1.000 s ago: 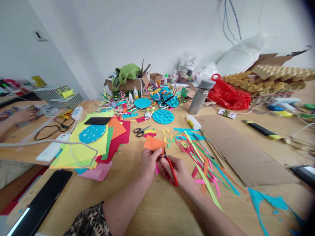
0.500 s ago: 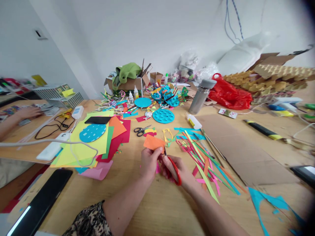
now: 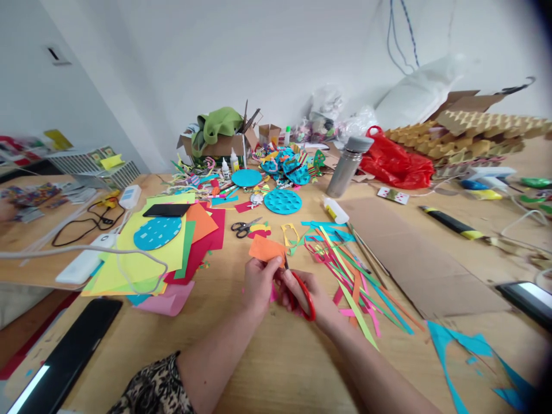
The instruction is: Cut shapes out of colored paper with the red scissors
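Note:
My left hand pinches a small orange paper piece between thumb and fingers, above the middle of the table. Beside it on the right, my right hand is wrapped round red-handled scissors, whose blades meet the paper's right edge. How far the blades are apart cannot be made out. Just beyond the paper lie black-handled scissors and red and yellow paper scraps. Thin coloured paper strips are heaped to the right of my hands.
Coloured sheets carry a black phone at left. A metal bottle, glue bottle, cardboard sheet and red bag are at right. Blue discs lie beyond my hands. Another person's hand shows at far left.
The view has shifted slightly, so most things appear a little further left. The other person's hand has moved left, mostly out of view. My hands keep their grip on the paper and scissors.

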Tool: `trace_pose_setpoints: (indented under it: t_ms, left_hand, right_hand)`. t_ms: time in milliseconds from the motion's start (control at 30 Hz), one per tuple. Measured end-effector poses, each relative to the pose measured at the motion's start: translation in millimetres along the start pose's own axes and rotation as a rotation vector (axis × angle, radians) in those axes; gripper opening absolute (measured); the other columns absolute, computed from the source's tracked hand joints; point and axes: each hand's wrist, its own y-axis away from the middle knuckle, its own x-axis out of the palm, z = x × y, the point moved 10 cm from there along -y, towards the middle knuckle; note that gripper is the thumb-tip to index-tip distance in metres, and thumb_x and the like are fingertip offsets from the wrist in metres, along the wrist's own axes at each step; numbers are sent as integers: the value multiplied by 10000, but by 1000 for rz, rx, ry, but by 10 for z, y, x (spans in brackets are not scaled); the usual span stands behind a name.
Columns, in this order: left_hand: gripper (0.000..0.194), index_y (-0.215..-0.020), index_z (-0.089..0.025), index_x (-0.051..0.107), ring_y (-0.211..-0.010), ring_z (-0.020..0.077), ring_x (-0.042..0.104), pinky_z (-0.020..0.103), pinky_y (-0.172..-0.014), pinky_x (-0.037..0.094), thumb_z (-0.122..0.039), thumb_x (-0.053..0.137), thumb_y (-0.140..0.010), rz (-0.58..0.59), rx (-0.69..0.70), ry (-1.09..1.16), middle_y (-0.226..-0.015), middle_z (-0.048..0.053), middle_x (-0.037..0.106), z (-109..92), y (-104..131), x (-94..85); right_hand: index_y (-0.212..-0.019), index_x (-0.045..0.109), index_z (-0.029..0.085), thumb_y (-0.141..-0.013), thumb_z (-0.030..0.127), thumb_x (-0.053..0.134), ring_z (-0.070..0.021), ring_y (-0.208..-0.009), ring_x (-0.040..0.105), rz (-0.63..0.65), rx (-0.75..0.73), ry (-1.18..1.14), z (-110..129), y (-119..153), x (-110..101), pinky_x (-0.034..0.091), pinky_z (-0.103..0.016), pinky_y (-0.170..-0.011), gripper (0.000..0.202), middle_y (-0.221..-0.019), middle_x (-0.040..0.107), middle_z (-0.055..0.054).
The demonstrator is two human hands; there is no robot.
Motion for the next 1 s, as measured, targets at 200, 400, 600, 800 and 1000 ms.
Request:
trace_pose_setpoints:
  t_ms: [200, 400, 600, 800, 1000]
  left_hand:
    - [282, -589, -161, 558, -428, 103, 478, 229, -425, 378, -365, 750, -619, 24, 36, -11, -506, -23, 531, -61, 15, 25]
    - [233, -590, -170, 547, -446, 99, 470, 228, -449, 364, -328, 714, -631, 30, 56, 5, -518, -30, 523, -86, 21, 39]
    - [229, -587, -169, 548, -456, 101, 465, 231, -457, 359, -326, 708, -635, 31, 55, 0, -514, -30, 515, -65, 2, 33]
    - [228, -598, -167, 559, -456, 103, 478, 233, -462, 370, -331, 716, -625, 32, 51, 2, -529, -30, 531, -69, 5, 34]
    - [257, -582, -172, 548, -451, 104, 460, 234, -455, 357, -351, 731, -608, 34, 48, -11, -503, -31, 514, -60, -8, 33]
  right_hand:
    - [-670, 512, 186, -783, 751, 575, -89, -420, 466, -11, -2, 26, -65, -40, -16, 334, -215, -400, 580, -529, 555, 8]
    - [-650, 510, 183, -780, 743, 592, -83, -402, 448, -33, -22, 38, -124, -76, -42, 312, -211, -389, 581, -509, 549, 13]
    - [-656, 503, 185, -782, 720, 612, -81, -403, 443, -27, -9, 33, -95, -55, -38, 303, -210, -393, 560, -515, 543, 21]
    - [-654, 505, 184, -794, 722, 596, -89, -418, 458, -12, -26, 30, -84, -58, -27, 309, -215, -399, 564, -525, 549, 12]
    - [-670, 518, 184, -815, 713, 579, -90, -416, 464, -6, -21, 34, -109, -62, -28, 317, -212, -393, 552, -535, 566, 4]
